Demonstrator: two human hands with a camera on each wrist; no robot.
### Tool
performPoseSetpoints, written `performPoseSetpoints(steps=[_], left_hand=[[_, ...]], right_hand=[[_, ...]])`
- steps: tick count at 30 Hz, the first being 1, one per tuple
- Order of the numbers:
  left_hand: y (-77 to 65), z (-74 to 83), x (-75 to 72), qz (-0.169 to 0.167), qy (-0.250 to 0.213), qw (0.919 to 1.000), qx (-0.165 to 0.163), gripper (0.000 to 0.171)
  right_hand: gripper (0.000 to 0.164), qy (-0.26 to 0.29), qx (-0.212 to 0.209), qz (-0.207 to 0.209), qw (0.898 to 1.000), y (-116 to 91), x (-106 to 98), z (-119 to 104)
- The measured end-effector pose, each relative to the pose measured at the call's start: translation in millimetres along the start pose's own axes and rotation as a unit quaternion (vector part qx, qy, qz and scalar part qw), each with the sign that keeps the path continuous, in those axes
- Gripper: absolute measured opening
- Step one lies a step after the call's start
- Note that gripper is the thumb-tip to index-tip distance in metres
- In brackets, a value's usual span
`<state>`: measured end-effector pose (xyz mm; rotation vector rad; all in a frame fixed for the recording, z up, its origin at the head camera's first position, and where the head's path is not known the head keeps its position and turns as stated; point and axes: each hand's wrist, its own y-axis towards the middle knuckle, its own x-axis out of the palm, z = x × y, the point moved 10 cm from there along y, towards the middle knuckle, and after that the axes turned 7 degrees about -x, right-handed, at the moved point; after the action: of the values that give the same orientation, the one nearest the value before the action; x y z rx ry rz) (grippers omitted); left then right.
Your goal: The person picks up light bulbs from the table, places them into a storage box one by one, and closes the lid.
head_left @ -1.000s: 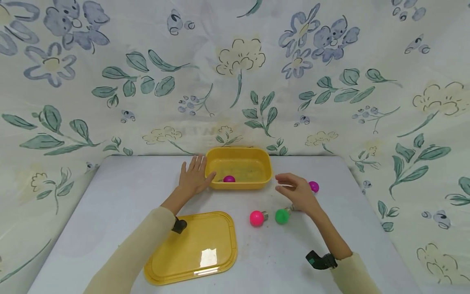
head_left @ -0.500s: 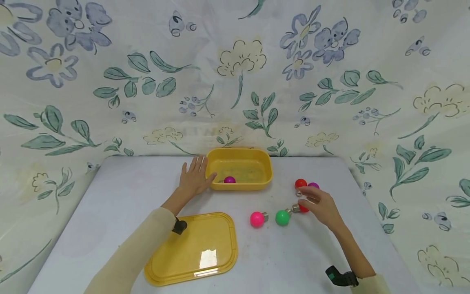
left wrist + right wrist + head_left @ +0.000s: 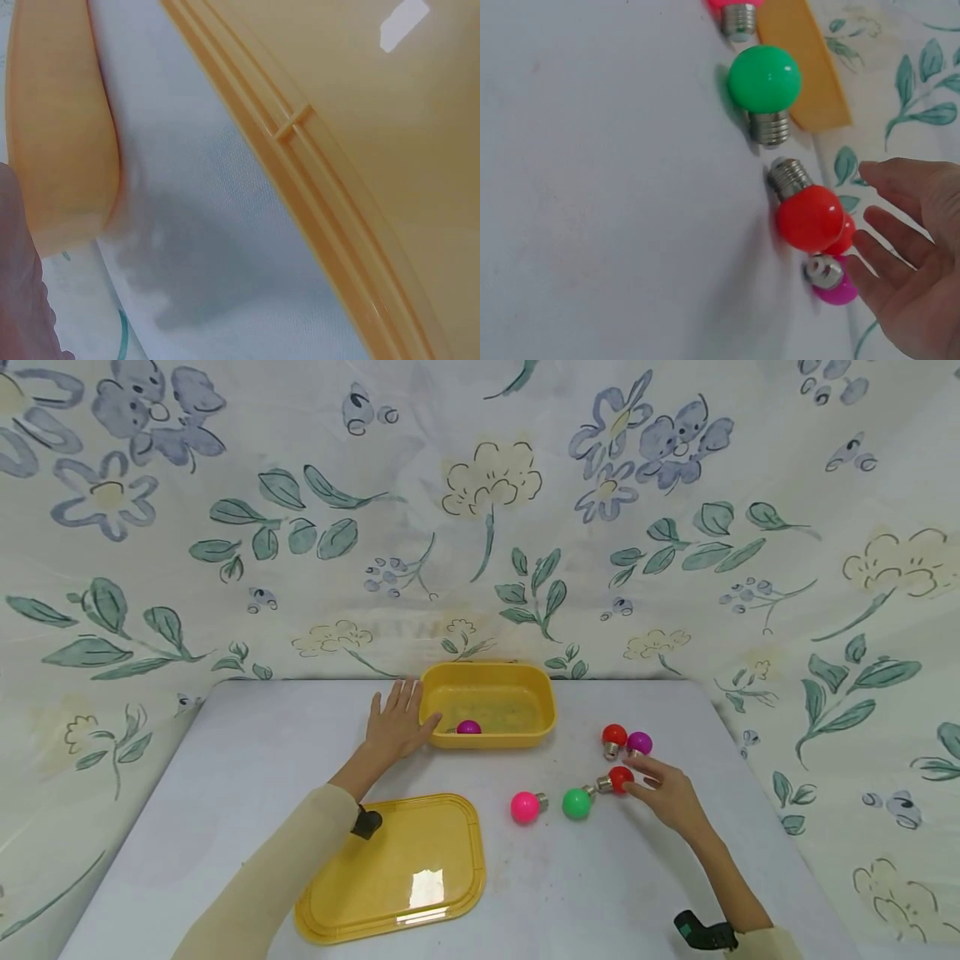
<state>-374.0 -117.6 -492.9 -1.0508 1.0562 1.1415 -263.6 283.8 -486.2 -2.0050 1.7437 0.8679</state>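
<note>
My left hand [image 3: 392, 729] rests, fingers straight, against the left side of a yellow plastic box [image 3: 491, 742]. A purple light bulb [image 3: 468, 727] lies inside, its base mostly hidden by the front wall. On the right, my right hand [image 3: 669, 795] hovers with parted fingers beside a red light bulb [image 3: 620, 778]; the right wrist view shows nothing between those fingers. Just behind are a second red bulb [image 3: 613, 734] and another purple bulb [image 3: 640, 742], whose base the fingers partly cover. A green bulb [image 3: 577, 803] and a pink bulb [image 3: 524, 807] lie further left.
A flat yellow lid [image 3: 397, 877] lies at the front left, under my left forearm. The white table [image 3: 570, 893] ends at the back against a flower-patterned cloth [image 3: 465, 577]. The box stands at that back edge.
My right hand has drawn back to the right from beside the box, uncovering both red bulbs, then lowered slightly near the front one. The left hand has stayed at the box.
</note>
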Motion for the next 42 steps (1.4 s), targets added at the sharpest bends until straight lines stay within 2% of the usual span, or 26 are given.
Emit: performPoseSetpoints(steps=[15, 33, 42], left_hand=[[-1.5, 1.4, -0.3, -0.009, 0.001, 1.0000, 0.000, 0.078], [-0.2, 0.1, -0.2, -0.008, 0.000, 1.0000, 0.000, 0.078], [0.0, 0.3, 0.3, -0.009, -0.004, 1.0000, 0.000, 0.078]], right_hand=[[0.046, -0.008, 0.027, -0.021, 0.999, 2.0, 8.9, 22.7], [0.047, -0.007, 0.035, -0.074, 0.997, 9.5, 21.5, 26.3], [0.046, -0.005, 0.034, -0.070, 0.997, 8.2, 20.7, 25.6]])
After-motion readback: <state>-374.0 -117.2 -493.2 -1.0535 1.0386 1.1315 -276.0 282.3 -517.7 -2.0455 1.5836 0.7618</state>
